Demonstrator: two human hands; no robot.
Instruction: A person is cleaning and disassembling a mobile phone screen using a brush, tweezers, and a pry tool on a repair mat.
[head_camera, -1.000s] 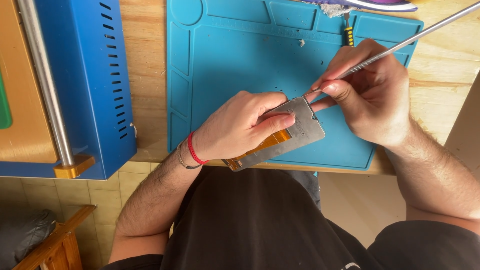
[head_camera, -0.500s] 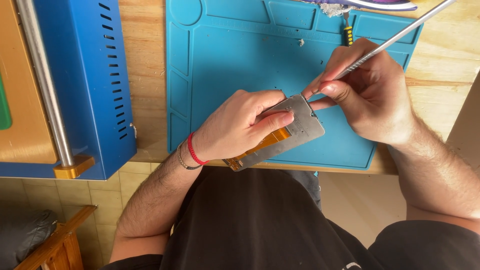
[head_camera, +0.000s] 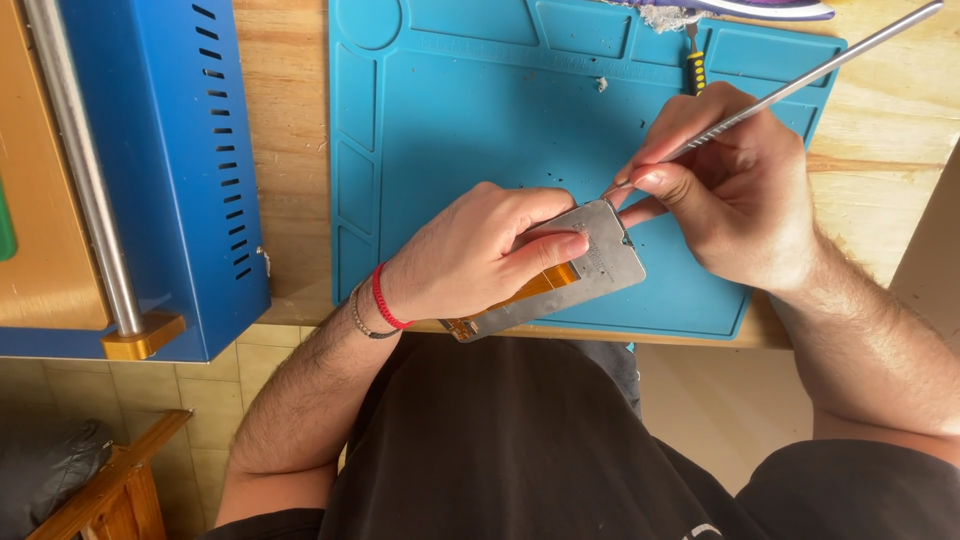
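Two hands work on one flat grey metal panel (head_camera: 590, 265) with one orange flex strip (head_camera: 545, 285) on its face; there is one thin metal prying rod (head_camera: 800, 85). The left hand (head_camera: 470, 255) is clamped on the panel, fingers spread over its top and pressing the strip, holding it tilted at the near edge of the blue work mat (head_camera: 480, 130); two bands, one red and one beaded, circle that wrist. The right hand (head_camera: 735, 190) is closed around the rod in a pen grip, the rod's tip meeting the panel's upper corner.

The mat lies on a wooden table (head_camera: 290, 150); its moulded compartments along the top and left rim look bare, though specks dot the main field. One small yellow-and-black tool (head_camera: 694, 62) lies at the mat's far edge, just beside a purple object (head_camera: 760, 8) cut off by the frame. One blue metal box (head_camera: 190, 170) with vent slots stands left of the mat, carrying one steel bar (head_camera: 85, 170).
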